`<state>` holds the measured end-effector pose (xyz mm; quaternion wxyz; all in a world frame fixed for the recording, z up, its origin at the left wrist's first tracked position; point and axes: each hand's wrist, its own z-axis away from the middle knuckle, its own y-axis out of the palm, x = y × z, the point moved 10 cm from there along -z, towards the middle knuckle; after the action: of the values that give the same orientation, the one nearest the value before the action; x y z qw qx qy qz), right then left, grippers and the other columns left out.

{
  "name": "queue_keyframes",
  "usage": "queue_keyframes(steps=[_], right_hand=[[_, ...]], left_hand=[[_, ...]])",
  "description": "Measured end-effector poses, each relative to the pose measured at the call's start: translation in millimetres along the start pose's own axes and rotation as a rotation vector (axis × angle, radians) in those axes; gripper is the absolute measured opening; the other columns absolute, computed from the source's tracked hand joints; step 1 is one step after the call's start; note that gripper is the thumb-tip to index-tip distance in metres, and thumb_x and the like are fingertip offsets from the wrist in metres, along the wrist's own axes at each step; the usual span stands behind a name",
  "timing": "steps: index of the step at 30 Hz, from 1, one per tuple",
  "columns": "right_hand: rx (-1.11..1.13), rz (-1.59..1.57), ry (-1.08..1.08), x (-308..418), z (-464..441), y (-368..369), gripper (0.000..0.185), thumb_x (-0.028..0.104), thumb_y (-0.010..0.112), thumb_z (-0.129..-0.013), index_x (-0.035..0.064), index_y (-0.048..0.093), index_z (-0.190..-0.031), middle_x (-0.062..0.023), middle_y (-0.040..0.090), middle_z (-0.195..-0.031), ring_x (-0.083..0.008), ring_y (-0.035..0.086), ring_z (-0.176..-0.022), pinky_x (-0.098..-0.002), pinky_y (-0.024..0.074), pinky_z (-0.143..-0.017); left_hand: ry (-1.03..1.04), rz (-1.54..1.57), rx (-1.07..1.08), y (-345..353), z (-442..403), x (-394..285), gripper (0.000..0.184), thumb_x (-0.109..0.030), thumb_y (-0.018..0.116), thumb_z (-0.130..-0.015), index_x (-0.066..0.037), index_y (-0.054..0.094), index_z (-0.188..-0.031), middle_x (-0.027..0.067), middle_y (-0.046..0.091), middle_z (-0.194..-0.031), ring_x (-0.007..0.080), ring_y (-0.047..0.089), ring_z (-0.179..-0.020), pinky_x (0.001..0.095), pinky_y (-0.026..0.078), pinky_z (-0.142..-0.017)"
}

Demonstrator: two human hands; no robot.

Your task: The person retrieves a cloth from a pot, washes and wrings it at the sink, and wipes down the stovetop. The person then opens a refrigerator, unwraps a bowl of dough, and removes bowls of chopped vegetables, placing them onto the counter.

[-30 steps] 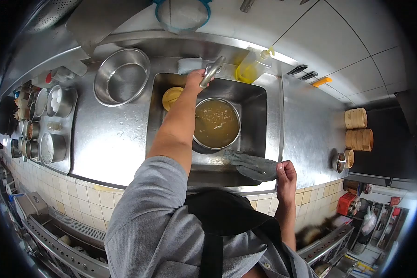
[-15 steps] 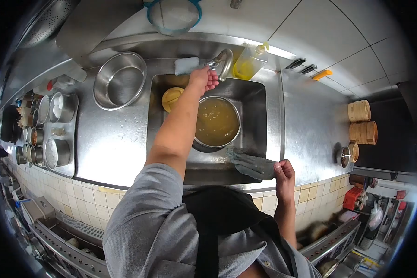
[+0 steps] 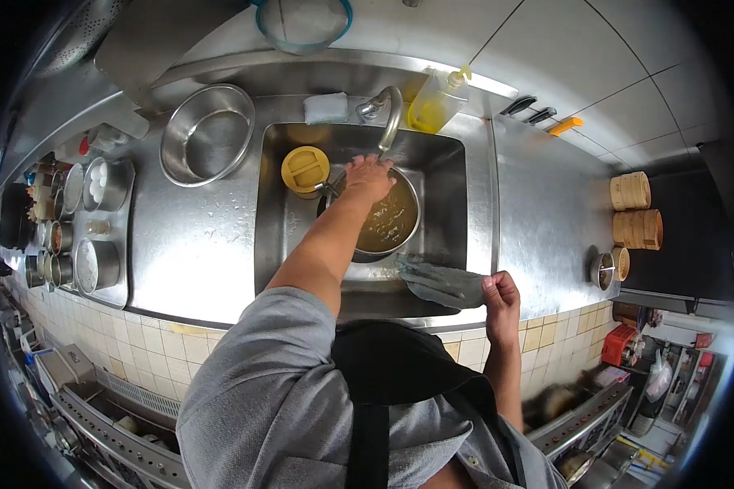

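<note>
My left hand (image 3: pixel 369 178) is over the upper left rim of a round metal pot (image 3: pixel 390 216), palm down with fingers spread, below the faucet (image 3: pixel 391 122). Cloudy brown liquid with pale bits fills the pot, which sits in the steel sink (image 3: pixel 444 187). At the sink's front right, my right hand (image 3: pixel 501 303) pinches one end of a limp grey-green cloth (image 3: pixel 444 285). The cloth's other end hangs over the sink beside the pot. A yellow round object with a bar across it (image 3: pixel 306 169) is in the sink's back left corner.
Left of the sink is a large metal bowl (image 3: pixel 207 135); farther left, a tray holds several containers (image 3: pixel 96 265). Behind the sink are a folded white cloth (image 3: pixel 326 108) and a yellow soap bottle (image 3: pixel 437 102). Several knives (image 3: pixel 564 126) and bamboo steamers (image 3: pixel 638 230) are at the right.
My left hand has moved from the faucet down and forward over the pot, and its fingers have spread. The faucet spout has swung a little. My right hand still holds the cloth near the same place.
</note>
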<state>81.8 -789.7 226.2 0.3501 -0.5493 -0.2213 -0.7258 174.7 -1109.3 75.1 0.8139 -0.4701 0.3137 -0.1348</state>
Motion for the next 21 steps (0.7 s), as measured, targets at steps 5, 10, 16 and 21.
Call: queue_keyframes(steps=[5, 10, 16, 21], right_hand=[[-0.051, -0.036, -0.019, 9, -19, -10, 0.02, 0.021, 0.059, -0.095, 0.0094, 0.051, -0.081, 0.0052, 0.05, -0.072, -0.0045, 0.04, -0.067, -0.0202, 0.0331, -0.062], [-0.012, -0.038, -0.014, 10, -59, 15, 0.02, 0.02, 0.061, -0.093, 0.0088, 0.052, -0.08, 0.006, 0.047, -0.071, -0.0044, 0.038, -0.066, -0.0205, 0.0312, -0.06], [0.066, 0.109, -0.146, 29, -119, 87, 0.025, 0.024, 0.066, -0.089, 0.0089, 0.055, -0.074, 0.0069, 0.044, -0.069, -0.0045, 0.037, -0.065, -0.0228, 0.0294, -0.057], [0.198, 0.216, -0.217, 27, -172, 174, 0.028, 0.03, 0.07, -0.086, 0.0037, 0.061, -0.082, 0.0011, 0.053, -0.07, -0.0104, 0.045, -0.064, -0.0285, 0.0403, -0.059]], left_hand=[[-0.059, -0.006, -0.195, -3, 24, 35, 0.037, -0.029, 0.058, -0.086, -0.022, 0.061, -0.123, 0.0095, 0.051, -0.127, 0.029, 0.045, -0.123, 0.0482, 0.039, -0.099], [-0.079, 0.118, -0.307, 24, 62, 103, 0.04, -0.016, 0.057, -0.082, -0.018, 0.061, -0.121, 0.0123, 0.058, -0.116, 0.0295, 0.055, -0.111, 0.0402, 0.046, -0.094], [-0.378, 0.244, -0.219, 35, 154, 144, 0.046, -0.011, 0.057, -0.08, -0.015, 0.057, -0.125, 0.0192, 0.057, -0.117, 0.0346, 0.059, -0.106, 0.0426, 0.049, -0.092], [-0.457, 0.309, -0.309, 59, 200, 173, 0.049, -0.012, 0.06, -0.079, -0.013, 0.054, -0.128, 0.0235, 0.055, -0.119, 0.038, 0.059, -0.105, 0.0435, 0.049, -0.092]])
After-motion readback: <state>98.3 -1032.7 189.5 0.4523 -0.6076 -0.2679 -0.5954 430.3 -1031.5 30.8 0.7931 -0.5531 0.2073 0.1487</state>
